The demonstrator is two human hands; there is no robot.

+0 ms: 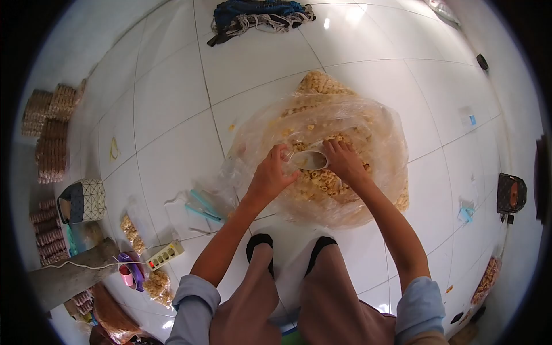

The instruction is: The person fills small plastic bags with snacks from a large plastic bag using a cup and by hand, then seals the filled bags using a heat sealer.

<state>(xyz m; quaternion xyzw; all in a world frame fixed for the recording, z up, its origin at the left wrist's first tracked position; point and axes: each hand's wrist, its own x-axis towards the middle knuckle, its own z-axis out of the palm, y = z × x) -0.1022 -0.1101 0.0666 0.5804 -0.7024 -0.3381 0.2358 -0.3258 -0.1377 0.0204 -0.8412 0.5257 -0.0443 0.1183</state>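
Observation:
A large clear plastic bag lies on the floor in front of me, its mouth spread wide around many small ring-shaped snacks. Over these snacks, my right hand is closed on a white scoop, tilted toward the left. My left hand is at the other end of the scoop, its fingers curled around what looks like a small clear plastic bag. The edges of that small bag blend into the big one behind it.
To the left are a blue hand sealer, a power strip and filled snack bags. Stacked packs line the left wall. A dark bundle of cloth lies ahead; a brown pouch lies right.

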